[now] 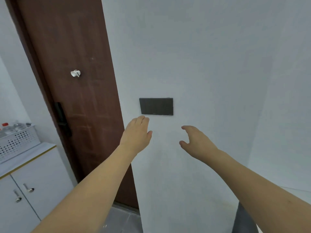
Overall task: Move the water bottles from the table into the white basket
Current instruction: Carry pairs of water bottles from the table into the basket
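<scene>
The white perforated basket (18,142) stands at the far left on a white cabinet top. Clear water bottles (16,127) with red caps lie inside it, partly cut off by the frame edge. Both my arms reach out in front of a white wall, far to the right of the basket. My left hand (137,133) is empty with fingers straight. My right hand (195,139) is empty too, fingers loosely spread. No table shows in the head view.
A brown door (80,91) with a black lock (62,119) and a white hook stands between the cabinet (33,179) and the wall. A dark switch panel (156,106) sits on the wall just above my hands. Grey floor shows below.
</scene>
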`<action>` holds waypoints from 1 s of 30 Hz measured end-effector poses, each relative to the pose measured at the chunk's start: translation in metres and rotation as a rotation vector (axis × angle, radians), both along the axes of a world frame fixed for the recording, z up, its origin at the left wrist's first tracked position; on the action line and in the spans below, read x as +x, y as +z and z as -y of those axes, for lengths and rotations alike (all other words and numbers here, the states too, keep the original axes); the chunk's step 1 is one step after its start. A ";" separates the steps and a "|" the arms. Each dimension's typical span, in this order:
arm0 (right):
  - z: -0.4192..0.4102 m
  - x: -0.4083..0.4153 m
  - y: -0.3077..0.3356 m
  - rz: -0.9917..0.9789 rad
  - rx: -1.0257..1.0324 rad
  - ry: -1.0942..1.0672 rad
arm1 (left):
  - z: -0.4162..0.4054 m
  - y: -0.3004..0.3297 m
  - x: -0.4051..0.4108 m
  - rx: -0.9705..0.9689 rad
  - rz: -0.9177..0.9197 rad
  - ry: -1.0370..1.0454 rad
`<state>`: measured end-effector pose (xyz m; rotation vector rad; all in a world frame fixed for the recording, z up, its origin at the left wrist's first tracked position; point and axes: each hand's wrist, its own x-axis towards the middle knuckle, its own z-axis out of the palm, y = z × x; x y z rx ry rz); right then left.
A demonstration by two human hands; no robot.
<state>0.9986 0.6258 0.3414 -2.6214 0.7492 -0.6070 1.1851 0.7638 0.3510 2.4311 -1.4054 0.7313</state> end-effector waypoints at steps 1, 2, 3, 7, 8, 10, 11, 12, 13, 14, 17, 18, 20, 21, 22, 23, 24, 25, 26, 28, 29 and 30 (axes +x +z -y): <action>0.009 -0.017 -0.001 0.006 -0.002 0.000 | 0.008 0.003 -0.016 -0.011 0.005 -0.001; 0.018 -0.036 -0.003 0.009 -0.004 0.000 | 0.017 0.005 -0.033 -0.023 0.008 0.002; 0.029 -0.055 -0.004 0.007 -0.007 0.004 | 0.025 0.006 -0.052 -0.036 0.006 0.007; 0.067 -0.130 -0.008 -0.016 0.003 0.015 | 0.059 -0.003 -0.132 -0.033 -0.036 0.015; 0.076 -0.147 -0.009 -0.018 0.002 0.015 | 0.068 -0.004 -0.151 -0.037 -0.047 0.008; 0.090 -0.176 -0.010 -0.018 0.011 0.010 | 0.084 -0.006 -0.183 -0.039 -0.061 -0.008; 0.095 -0.188 -0.010 -0.021 0.014 0.010 | 0.090 -0.007 -0.197 -0.030 -0.051 -0.013; 0.101 -0.201 -0.009 -0.022 0.015 0.008 | 0.098 -0.006 -0.209 -0.020 -0.038 -0.018; 0.107 -0.212 -0.008 -0.017 0.013 0.003 | 0.105 -0.006 -0.220 -0.019 -0.033 -0.025; 0.112 -0.222 -0.007 -0.008 0.013 -0.005 | 0.113 -0.006 -0.229 -0.020 -0.037 -0.031; 0.130 -0.254 -0.005 0.012 0.014 -0.037 | 0.138 -0.005 -0.255 -0.004 -0.050 -0.058; 0.137 -0.266 -0.006 0.004 0.010 -0.046 | 0.145 -0.006 -0.265 -0.005 -0.056 -0.063; 0.151 -0.291 -0.005 -0.008 -0.002 -0.063 | 0.158 -0.006 -0.290 -0.016 -0.076 -0.068; 0.158 -0.306 -0.003 -0.006 -0.003 -0.073 | 0.164 -0.006 -0.304 -0.011 -0.075 -0.073; 0.165 -0.320 -0.002 -0.001 -0.001 -0.083 | 0.170 -0.005 -0.318 -0.004 -0.066 -0.079; 0.173 -0.335 -0.002 0.004 0.000 -0.089 | 0.177 -0.003 -0.332 0.000 -0.054 -0.086; 0.180 -0.351 -0.003 0.009 0.001 -0.091 | 0.184 -0.001 -0.347 -0.005 -0.051 -0.092; 0.187 -0.368 -0.004 0.014 0.001 -0.090 | 0.191 0.001 -0.362 -0.015 -0.054 -0.092; 0.196 -0.385 -0.006 0.018 0.000 -0.088 | 0.198 0.003 -0.378 -0.029 -0.056 -0.086; 0.215 -0.420 -0.010 0.018 -0.004 -0.076 | 0.212 0.002 -0.414 -0.058 -0.068 -0.070; 0.225 -0.438 -0.011 0.013 0.002 -0.072 | 0.219 -0.001 -0.433 -0.059 -0.078 -0.061; 0.234 -0.456 -0.014 0.008 0.011 -0.071 | 0.227 -0.005 -0.452 -0.046 -0.086 -0.054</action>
